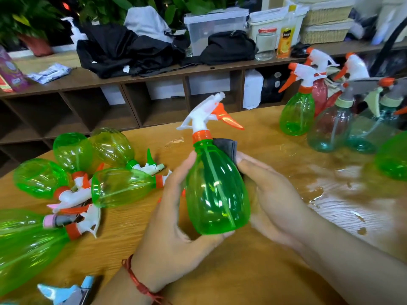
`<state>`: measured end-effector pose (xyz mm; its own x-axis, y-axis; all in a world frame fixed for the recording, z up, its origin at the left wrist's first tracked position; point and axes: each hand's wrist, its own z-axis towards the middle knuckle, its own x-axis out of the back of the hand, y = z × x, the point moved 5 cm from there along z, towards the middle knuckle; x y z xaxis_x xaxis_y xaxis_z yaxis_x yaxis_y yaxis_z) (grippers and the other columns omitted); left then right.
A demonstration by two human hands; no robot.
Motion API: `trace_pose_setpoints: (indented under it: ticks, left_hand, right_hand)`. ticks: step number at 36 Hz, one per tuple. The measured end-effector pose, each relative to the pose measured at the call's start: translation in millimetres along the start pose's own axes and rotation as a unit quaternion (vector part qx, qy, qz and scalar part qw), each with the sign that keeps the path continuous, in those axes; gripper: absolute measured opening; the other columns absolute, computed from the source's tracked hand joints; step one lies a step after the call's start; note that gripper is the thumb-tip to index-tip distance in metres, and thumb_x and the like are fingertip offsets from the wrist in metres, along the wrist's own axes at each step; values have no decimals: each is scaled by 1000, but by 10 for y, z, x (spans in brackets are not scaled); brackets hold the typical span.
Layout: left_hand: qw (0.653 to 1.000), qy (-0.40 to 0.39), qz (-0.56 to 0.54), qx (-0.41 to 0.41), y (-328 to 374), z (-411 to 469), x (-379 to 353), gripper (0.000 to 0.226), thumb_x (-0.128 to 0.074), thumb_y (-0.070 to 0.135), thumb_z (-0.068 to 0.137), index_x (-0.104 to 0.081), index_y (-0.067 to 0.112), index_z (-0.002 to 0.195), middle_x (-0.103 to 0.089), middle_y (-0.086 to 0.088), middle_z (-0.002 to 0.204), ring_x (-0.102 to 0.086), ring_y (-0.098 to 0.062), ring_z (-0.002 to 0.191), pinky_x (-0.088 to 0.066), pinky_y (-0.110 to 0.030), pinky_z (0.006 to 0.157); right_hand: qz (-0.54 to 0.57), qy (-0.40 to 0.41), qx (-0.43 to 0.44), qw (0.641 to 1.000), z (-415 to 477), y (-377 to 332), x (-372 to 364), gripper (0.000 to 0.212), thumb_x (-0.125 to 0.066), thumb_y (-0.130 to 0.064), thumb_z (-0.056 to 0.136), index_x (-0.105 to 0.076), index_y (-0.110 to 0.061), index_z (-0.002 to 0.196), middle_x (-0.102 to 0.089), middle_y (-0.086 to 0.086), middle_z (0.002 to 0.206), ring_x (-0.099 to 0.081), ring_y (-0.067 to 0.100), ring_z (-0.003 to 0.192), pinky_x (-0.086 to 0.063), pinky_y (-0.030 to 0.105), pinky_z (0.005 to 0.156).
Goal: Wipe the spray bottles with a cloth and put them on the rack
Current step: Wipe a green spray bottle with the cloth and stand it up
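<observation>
I have the green spray bottle upright above the worktop, and I place everything else from it. The left hand has its grip clamped on the bottle, thumb up the left side and fingertips under the base. Inside the clear green body I see only the thin dip tube running down from the orange collar; the white head's orange trigger points right.

On the bottle's right shoulder, the right hand pins a folded grey cloth against the plastic with its thumb. Its fingers pass behind the bottle and are blurred.

Left of the bottle, a heap of green bottles lies on its side on the worktop, heads tangled together. Right of it and further back, bottles stand upright: a green one, then clear bluish ones with tubes showing inside. Wet patches shine on the wood to the right. Behind the bottle runs a brown shelf unit.
</observation>
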<state>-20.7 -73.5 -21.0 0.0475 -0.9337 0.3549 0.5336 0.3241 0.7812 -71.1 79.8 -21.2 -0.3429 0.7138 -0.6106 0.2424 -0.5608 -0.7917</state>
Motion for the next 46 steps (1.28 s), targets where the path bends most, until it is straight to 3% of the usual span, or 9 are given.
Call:
trace_pose_setpoints:
  ticks: [3, 7, 14, 18, 23, 28, 35, 40, 46]
  left_hand:
    - [998, -25, 60, -26, 3, -28, 22, 108, -90, 38, 79, -26, 34, 166, -39, 7, 169, -40, -21, 156, -38, -52, 124]
    - [991, -13, 126, -46, 24, -7, 38, 107, -86, 40, 82, -23, 25, 167, -36, 8, 170, -36, -15, 157, -31, -30, 127]
    - [993, -2, 113, 19, -61, 35, 40, 109, -84, 36, 86, -14, 31, 169, -35, 10, 171, -39, -14, 156, -38, -46, 124]
    - [997, -49, 20, 64, -80, 7, -6, 109, -81, 20, 88, -11, 42, 169, -34, 24, 168, -40, -8, 154, -43, -41, 121]
    - [947, 34, -256, 192, -116, 40, 13, 81, -81, 27, 91, -39, 40, 159, -65, 4, 147, -65, -20, 133, -60, -35, 98]
    - [925, 53, -284, 249, -119, 85, -71, 43, -64, 23, 98, -63, 18, 141, -74, -6, 134, -71, -26, 125, -61, -36, 96]
    - [894, 178, -345, 226, -117, 115, 73, 47, -56, 30, 108, -52, 8, 150, -69, -12, 141, -65, -34, 132, -51, -50, 106]
    - [931, 260, -203, 154, -121, 111, 257, 49, -75, 47, 93, -57, 39, 138, -72, 6, 136, -67, -21, 129, -50, -46, 111]
    - [943, 251, -176, 132, -165, 130, 346, 51, -70, 42, 99, -55, 25, 145, -70, -2, 137, -66, -26, 130, -47, -65, 112]
  right_hand:
    - [-14, -5, -40, 999, 3, 1, 44, 43, -44, -24, 107, -63, -5, 141, -67, 19, 131, -64, 34, 116, -53, 44, 96]
    - [-48, -56, -78, 994, -28, 7, 3, 51, -42, -41, 109, -58, -11, 147, -62, 19, 145, -58, 39, 136, -41, 62, 116]
    - [-123, -62, -77, 987, -69, -1, 13, 42, -71, -23, 91, -70, -15, 133, -73, 21, 126, -74, 32, 106, -64, 48, 84]
    - [-134, -28, -43, 990, -33, -52, 57, 38, -73, -20, 89, -74, -15, 127, -76, 17, 122, -75, 27, 106, -63, 39, 87]
    - [-322, -6, 6, 947, -18, -125, 80, 40, -84, -17, 88, -73, -25, 126, -79, 5, 118, -75, 28, 110, -61, 53, 97]
    - [-448, 9, 45, 893, -67, -84, -9, 48, -87, -29, 88, -68, -35, 132, -78, -11, 117, -74, 10, 108, -60, 46, 98]
    - [-346, 47, 84, 933, -55, 19, -27, 35, -56, -26, 109, -59, -47, 138, -64, -32, 136, -55, -8, 134, -42, 24, 117]
    - [2, 94, -22, 995, -40, 202, -116, 28, -70, -18, 83, -77, -23, 109, -79, 1, 120, -74, 18, 116, -52, 54, 110]
    - [-65, 71, -10, 995, -76, 128, -112, 37, -62, -10, 92, -76, -20, 124, -78, 1, 123, -72, 15, 118, -51, 49, 112]
